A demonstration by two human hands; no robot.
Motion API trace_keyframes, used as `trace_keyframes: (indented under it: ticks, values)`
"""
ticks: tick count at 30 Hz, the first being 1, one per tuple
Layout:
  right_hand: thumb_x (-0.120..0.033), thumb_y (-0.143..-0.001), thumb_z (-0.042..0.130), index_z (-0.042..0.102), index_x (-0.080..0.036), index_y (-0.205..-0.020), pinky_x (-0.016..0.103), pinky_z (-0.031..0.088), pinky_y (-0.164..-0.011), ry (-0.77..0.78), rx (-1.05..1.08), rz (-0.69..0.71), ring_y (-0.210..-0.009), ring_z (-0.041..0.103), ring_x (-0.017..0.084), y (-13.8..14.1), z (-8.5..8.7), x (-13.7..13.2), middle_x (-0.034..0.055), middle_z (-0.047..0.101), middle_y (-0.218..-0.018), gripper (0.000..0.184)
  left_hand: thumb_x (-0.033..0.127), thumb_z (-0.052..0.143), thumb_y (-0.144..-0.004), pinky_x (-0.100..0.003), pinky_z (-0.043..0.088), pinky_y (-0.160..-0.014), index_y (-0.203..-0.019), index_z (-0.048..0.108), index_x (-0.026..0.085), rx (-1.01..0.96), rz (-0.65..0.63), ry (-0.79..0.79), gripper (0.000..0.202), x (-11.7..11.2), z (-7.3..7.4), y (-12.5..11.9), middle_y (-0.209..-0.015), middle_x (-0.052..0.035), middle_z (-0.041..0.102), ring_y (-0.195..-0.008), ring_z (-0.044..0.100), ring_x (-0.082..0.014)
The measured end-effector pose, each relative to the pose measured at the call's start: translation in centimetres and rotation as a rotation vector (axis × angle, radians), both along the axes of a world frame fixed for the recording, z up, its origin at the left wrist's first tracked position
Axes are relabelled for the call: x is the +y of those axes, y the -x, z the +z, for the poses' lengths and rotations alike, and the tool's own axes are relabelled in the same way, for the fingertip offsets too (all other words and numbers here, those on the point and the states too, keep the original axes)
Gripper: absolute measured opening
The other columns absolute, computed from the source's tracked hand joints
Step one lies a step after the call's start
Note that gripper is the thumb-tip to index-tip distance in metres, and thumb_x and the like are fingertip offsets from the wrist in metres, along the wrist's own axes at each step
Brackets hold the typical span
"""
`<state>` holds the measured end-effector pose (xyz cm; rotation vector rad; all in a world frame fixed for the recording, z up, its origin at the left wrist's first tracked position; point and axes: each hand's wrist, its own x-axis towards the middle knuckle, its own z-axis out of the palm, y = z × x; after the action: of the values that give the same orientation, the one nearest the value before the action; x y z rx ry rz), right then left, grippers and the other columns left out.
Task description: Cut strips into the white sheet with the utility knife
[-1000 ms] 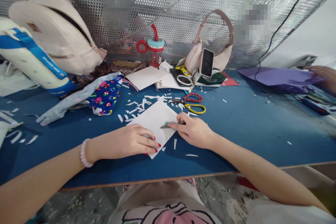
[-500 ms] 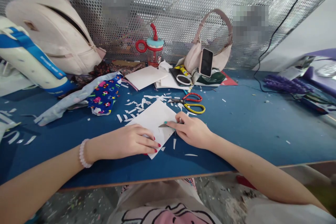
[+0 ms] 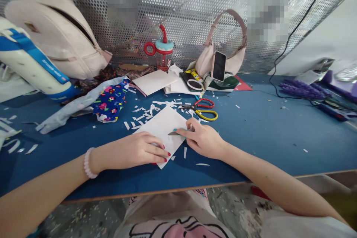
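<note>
Paper's [image 3: 162,126] on the table [image 3: 267,134], scissors [image 3: 194,107] just behind it to the right. Mug's [image 3: 164,61] further back, backpack [image 3: 55,37] off left, phone [image 3: 219,66] in front of the handbag [image 3: 237,61].

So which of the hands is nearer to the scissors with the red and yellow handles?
Right. The right hand is just this side of the scissors, gripping a blade; the left hand is farther off, toward the lower left, on the white paper.
</note>
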<state>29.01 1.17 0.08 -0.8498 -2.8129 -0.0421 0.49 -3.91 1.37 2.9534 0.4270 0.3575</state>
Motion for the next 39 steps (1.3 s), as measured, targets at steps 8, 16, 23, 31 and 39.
trace_keyframes:
  ticks: [8, 16, 23, 31, 39]
  values:
    - [-0.019, -0.095, 0.042, 0.067, -0.027, -0.130, 0.023, 0.036, -0.056, -0.007, 0.025, -0.012, -0.063, 0.042, 0.009, 0.26, -0.12, -0.17, 0.0071, 0.049, -0.103, 0.044, 0.022, 0.044, -0.108, -0.034, 0.045, -0.098, -0.119, 0.069, 0.020, 0.003, -0.004, -0.005, 0.027, -0.02, 0.21, -0.10, -0.130, -0.0003, 0.071, -0.120, 0.061, -0.0220]
    - [-0.018, -0.096, 0.040, 0.067, -0.026, -0.130, 0.023, 0.035, -0.056, -0.016, 0.032, -0.003, -0.063, 0.043, 0.009, 0.23, -0.26, -0.14, 0.0069, 0.049, -0.102, 0.044, 0.020, 0.051, -0.106, -0.033, 0.047, -0.098, -0.118, 0.070, 0.020, -0.006, -0.003, -0.011, 0.023, -0.06, 0.10, -0.07, -0.127, -0.0015, 0.072, -0.119, 0.062, -0.0219]
    - [-0.018, -0.096, 0.039, 0.067, -0.027, -0.130, 0.023, 0.032, -0.054, -0.028, 0.028, -0.013, -0.062, 0.042, 0.009, 0.20, -0.44, -0.15, 0.0071, 0.049, -0.103, 0.044, 0.019, 0.054, -0.105, -0.032, 0.047, -0.098, -0.117, 0.070, 0.022, -0.010, 0.001, -0.013, 0.021, -0.04, 0.08, -0.06, -0.127, -0.0011, 0.072, -0.120, 0.062, -0.0212]
    - [-0.018, -0.097, 0.039, 0.066, -0.027, -0.131, 0.024, 0.031, -0.053, -0.041, 0.021, -0.008, -0.062, 0.042, 0.009, 0.18, -0.60, -0.09, 0.0071, 0.049, -0.103, 0.044, 0.021, 0.041, -0.109, -0.034, 0.045, -0.096, -0.117, 0.070, 0.020, 0.005, -0.007, -0.020, 0.030, 0.02, 0.05, -0.08, -0.130, 0.0008, 0.070, -0.119, 0.061, -0.0221]
    - [-0.017, -0.097, 0.039, 0.065, -0.028, -0.132, 0.024, 0.032, -0.054, -0.050, 0.019, 0.000, -0.063, 0.044, 0.010, 0.13, -0.80, -0.01, 0.0071, 0.049, -0.103, 0.046, 0.019, 0.049, -0.106, -0.034, 0.045, -0.096, -0.116, 0.070, 0.019, -0.005, -0.001, -0.027, 0.024, -0.05, -0.01, -0.08, -0.130, 0.0007, 0.070, -0.119, 0.061, -0.0220]
